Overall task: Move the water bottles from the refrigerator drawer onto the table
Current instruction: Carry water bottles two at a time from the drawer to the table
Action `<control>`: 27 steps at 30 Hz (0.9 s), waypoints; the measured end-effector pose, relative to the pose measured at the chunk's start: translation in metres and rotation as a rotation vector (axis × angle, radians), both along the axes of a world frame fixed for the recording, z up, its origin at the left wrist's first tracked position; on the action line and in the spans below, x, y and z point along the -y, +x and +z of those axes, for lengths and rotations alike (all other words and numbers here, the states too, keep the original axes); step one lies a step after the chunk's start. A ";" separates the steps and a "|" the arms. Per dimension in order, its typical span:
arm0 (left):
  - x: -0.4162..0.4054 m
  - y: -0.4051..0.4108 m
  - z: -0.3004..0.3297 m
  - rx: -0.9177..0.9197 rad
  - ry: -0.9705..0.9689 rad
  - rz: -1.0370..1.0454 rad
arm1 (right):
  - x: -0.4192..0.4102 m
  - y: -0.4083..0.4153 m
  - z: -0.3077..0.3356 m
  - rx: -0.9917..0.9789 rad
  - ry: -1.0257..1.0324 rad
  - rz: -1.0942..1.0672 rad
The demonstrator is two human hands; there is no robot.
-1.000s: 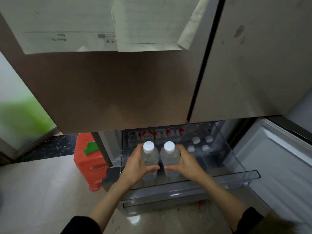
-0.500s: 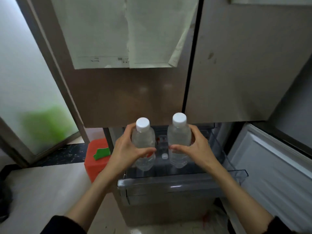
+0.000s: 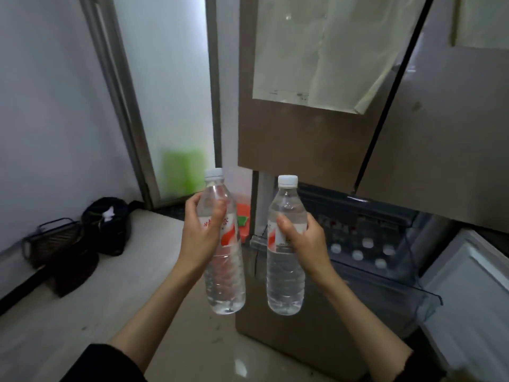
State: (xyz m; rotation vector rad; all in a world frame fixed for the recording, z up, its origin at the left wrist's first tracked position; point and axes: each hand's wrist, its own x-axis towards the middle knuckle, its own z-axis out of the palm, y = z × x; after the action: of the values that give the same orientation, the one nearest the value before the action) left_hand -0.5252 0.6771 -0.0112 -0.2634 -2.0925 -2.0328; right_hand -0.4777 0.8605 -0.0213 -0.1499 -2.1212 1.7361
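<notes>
My left hand [image 3: 199,232] grips a clear water bottle [image 3: 227,277] with a white cap and red-and-white label, held upright in mid-air. My right hand [image 3: 305,244] grips a second, like bottle [image 3: 285,282] beside it, also upright. Both bottles hang in front of the refrigerator, to the left of the open drawer [image 3: 410,296]. Inside the drawer several more bottles [image 3: 363,249] show their white caps. No table is in view.
The brown refrigerator doors [image 3: 303,139] carry taped papers. A white open door panel [image 3: 473,299] stands at the lower right. A red stool [image 3: 243,219] sits left of the fridge. Dark bags [image 3: 82,238] lie along the left wall on the pale floor.
Both hands have lifted the two bottles up out of the drawer and carried them left and toward me. My view has swung left, revealing the wall and the bags.
</notes>
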 end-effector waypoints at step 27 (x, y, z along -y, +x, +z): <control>0.575 0.176 -0.040 0.212 -0.013 0.932 | 0.608 -0.008 -0.034 0.145 0.020 0.915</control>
State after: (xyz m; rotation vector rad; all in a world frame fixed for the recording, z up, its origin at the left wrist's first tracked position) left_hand -0.3490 0.1024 -0.0511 0.8079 -1.7940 -1.4903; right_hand -0.4855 0.2525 -0.0557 0.8527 -2.5112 2.1954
